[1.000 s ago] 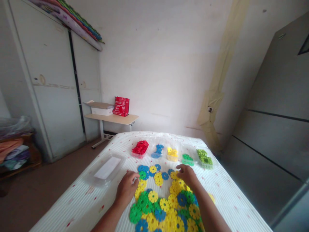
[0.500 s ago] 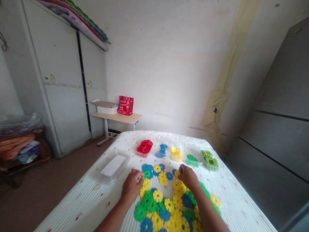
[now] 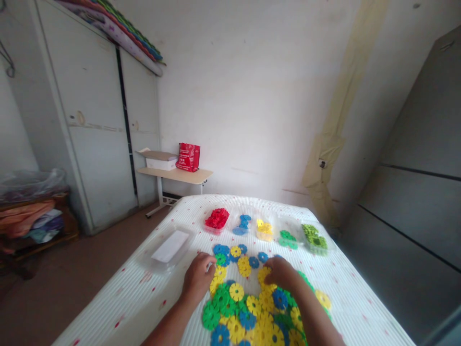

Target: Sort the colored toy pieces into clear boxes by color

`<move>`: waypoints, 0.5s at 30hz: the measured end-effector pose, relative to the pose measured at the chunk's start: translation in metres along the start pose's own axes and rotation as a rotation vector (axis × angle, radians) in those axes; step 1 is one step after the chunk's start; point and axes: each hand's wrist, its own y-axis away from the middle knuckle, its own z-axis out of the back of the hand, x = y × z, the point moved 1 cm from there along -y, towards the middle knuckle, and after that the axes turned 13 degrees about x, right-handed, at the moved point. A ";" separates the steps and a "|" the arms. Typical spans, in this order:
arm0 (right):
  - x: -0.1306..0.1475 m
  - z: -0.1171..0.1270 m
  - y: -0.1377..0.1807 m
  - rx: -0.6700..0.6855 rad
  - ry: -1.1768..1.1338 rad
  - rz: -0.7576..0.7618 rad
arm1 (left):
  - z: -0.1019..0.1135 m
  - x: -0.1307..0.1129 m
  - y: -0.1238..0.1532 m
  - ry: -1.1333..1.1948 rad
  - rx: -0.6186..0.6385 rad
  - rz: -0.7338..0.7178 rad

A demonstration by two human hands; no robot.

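My left hand is closed, its fingers curled in beside a green flower-shaped disc and a few yellow ones. What those fingers hold, if anything, I cannot make out. Just right of the centre, my right hand is closed with its fingertips on a yellow flower disc. Between and below the hands spreads a loose pile of notched discs, with green, yellow and blue ones overlapping. Single blue discs lie at the pile's far side.
Clear tubs stand along the table's far side, holding red pieces, blue discs, yellow discs, green discs and light green pieces. A plastic lid or tray with a white label lies left.
My right hand has moved slightly towards me, along with a yellow disc, and a blue disc behind it shows more fully. My left hand stays in place.
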 end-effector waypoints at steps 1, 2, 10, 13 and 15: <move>0.002 0.000 0.001 0.003 -0.006 0.004 | 0.000 0.000 0.000 0.001 -0.003 -0.001; 0.004 0.001 0.003 0.006 -0.016 0.006 | 0.001 -0.001 0.000 0.002 -0.006 -0.003; 0.000 0.021 -0.002 0.035 -0.188 -0.035 | -0.001 0.002 -0.001 0.022 0.033 0.011; -0.010 0.035 -0.003 -0.142 -0.243 -0.037 | 0.000 0.002 -0.001 0.021 0.027 0.000; -0.017 0.042 0.000 -0.251 -0.264 -0.044 | 0.000 0.002 -0.001 0.021 0.024 0.002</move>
